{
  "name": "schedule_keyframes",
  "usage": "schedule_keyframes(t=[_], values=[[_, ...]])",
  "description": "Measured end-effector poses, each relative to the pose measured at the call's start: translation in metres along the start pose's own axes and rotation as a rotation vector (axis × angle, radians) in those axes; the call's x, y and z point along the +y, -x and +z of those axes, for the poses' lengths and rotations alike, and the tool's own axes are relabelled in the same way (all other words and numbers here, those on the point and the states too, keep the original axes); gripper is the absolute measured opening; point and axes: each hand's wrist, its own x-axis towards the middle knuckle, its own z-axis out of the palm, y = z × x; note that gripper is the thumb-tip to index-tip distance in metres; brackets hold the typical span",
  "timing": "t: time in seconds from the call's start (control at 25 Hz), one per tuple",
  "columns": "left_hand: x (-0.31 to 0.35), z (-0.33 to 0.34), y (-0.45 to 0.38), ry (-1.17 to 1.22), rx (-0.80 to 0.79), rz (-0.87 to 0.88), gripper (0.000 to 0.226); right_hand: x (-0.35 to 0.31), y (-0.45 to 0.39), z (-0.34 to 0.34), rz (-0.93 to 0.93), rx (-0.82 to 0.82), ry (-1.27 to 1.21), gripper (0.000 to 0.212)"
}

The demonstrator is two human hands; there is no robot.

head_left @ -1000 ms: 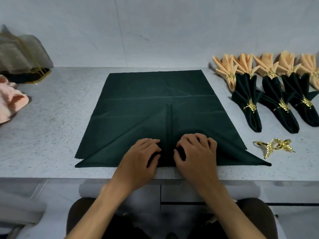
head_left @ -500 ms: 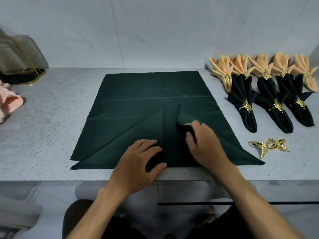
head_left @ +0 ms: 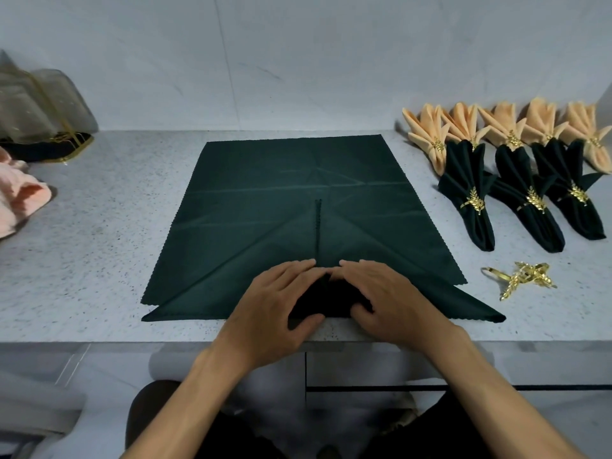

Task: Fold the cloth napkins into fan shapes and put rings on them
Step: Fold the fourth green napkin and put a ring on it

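Observation:
A dark green napkin (head_left: 291, 180) lies spread flat on the grey speckled counter (head_left: 92, 260). Its two near corners are folded up, and the flaps meet in a seam along the middle. My left hand (head_left: 275, 299) and my right hand (head_left: 394, 299) rest side by side on the napkin's near edge. Their fingertips touch at the base of the seam and press the flaps down, with the thumbs at the cloth's front edge. Loose gold leaf-shaped rings (head_left: 520, 279) lie to the right of the napkin.
Three ringed dark green fans (head_left: 470, 193) lie at the right, with a row of ringed peach fans (head_left: 503, 127) behind them. Loose peach cloth (head_left: 20, 197) and a sheer bag (head_left: 36, 107) sit at the far left. The wall stands close behind.
My right hand pinched the right flap's inner edge, shifted it and came back to the near edge. The gap between the flaps has closed into one seam. Both hands now lie flatter.

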Motion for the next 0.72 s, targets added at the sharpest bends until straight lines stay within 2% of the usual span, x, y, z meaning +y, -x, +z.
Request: schedule_keyframes(t=[0.08, 0.2, 0.28, 0.4, 0.52, 0.72], values=[[0.005, 0.003, -0.005, -0.017, -0.036, 0.037, 0.05, 0.005, 0.003, -0.007, 0.041, -0.013, 0.018, 0.059], [0.01, 0.009, -0.006, -0.02, -0.001, -0.019, 0.043, 0.019, 0.018, -0.021, 0.212, -0.017, 0.169, 0.058], [0.014, 0.014, -0.006, -0.018, 0.026, -0.061, 0.041, 0.033, 0.038, -0.03, 0.352, -0.06, 0.226, 0.065], [0.021, 0.018, -0.006, -0.027, 0.069, -0.065, 0.037, 0.049, 0.06, -0.039, 0.46, -0.032, 0.198, 0.078], [0.019, 0.017, -0.003, -0.038, 0.096, -0.066, 0.034, 0.048, 0.057, -0.04, 0.439, -0.056, 0.137, 0.083], [0.003, 0.011, 0.005, -0.024, 0.132, -0.139, 0.039, 0.045, 0.026, -0.041, 0.365, -0.193, 0.066, 0.081]])
